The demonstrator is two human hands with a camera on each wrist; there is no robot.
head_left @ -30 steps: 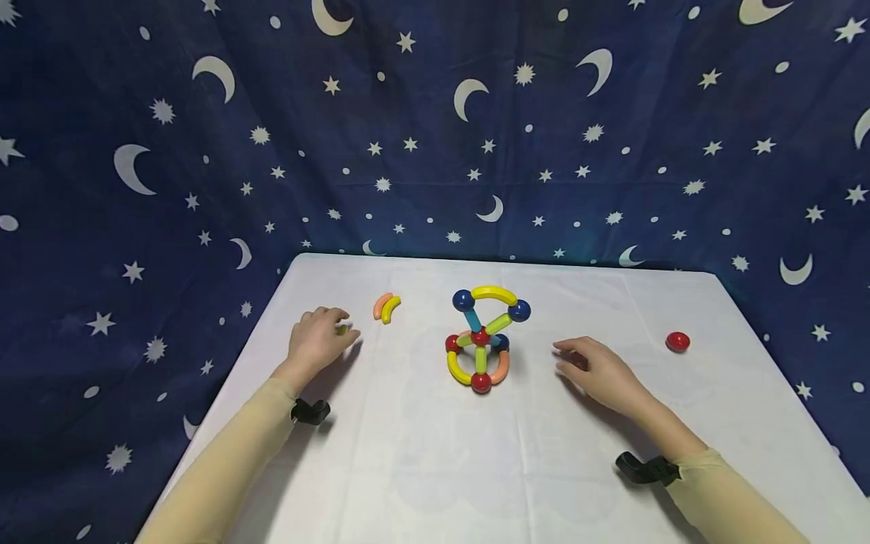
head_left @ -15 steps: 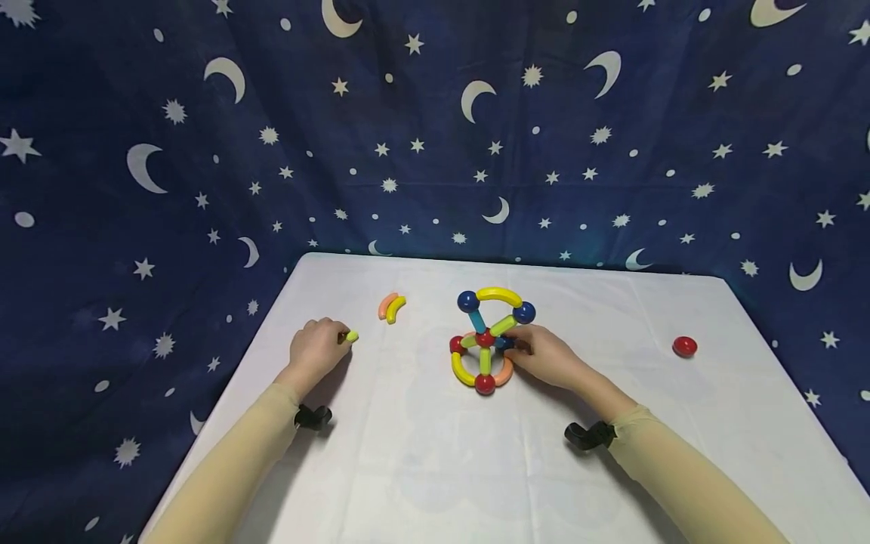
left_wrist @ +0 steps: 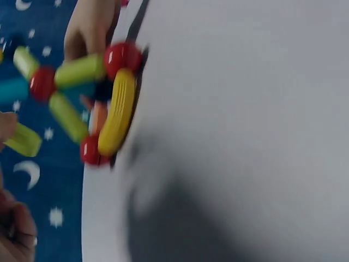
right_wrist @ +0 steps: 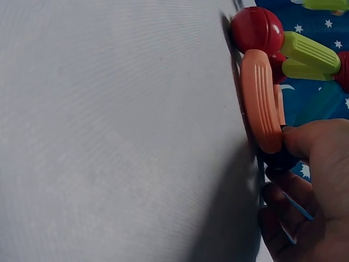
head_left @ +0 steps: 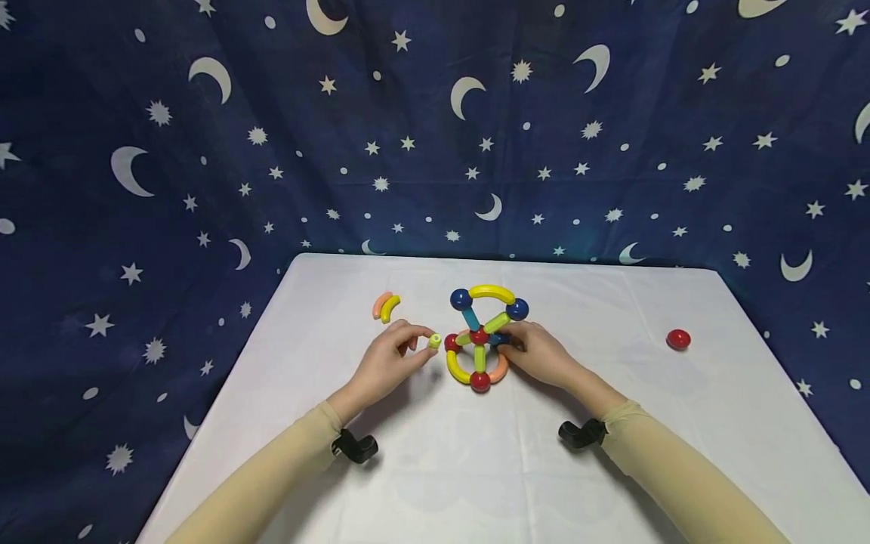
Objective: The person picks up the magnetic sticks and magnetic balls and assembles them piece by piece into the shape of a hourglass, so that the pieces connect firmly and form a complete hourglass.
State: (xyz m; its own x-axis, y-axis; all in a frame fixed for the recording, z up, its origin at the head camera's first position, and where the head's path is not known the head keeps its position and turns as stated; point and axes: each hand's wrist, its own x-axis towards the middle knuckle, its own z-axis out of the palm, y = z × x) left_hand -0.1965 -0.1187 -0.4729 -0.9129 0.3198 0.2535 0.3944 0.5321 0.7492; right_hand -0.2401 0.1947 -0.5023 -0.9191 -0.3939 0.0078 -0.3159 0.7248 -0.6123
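Observation:
A magnetic ball-and-stick model stands mid-table, its central red ball (head_left: 479, 336) joined to light-green sticks and a blue one. Two dark blue balls and a yellow curved stick (head_left: 492, 292) form its top. At its base are red balls, a yellow curved stick (left_wrist: 119, 112) and an orange curved stick (right_wrist: 260, 101). My right hand (head_left: 544, 359) pinches the dark blue base ball (right_wrist: 279, 159) between thumb and fingers. Just left of the model, my left hand (head_left: 387, 363) pinches a short light-green stick (head_left: 434, 341), its end facing the camera. The stick is apart from the model.
Two loose curved sticks, an orange one (head_left: 381, 304) and a yellow one (head_left: 390, 309), lie side by side at the back left. A red rounded piece (head_left: 678, 340) sits far right. The white table (head_left: 462, 468) ends at a dark blue star-patterned cloth (head_left: 408, 106).
My right hand has moved left onto the model's blue base ball and holds it. My left hand has carried the light-green stick rightward, close to the model.

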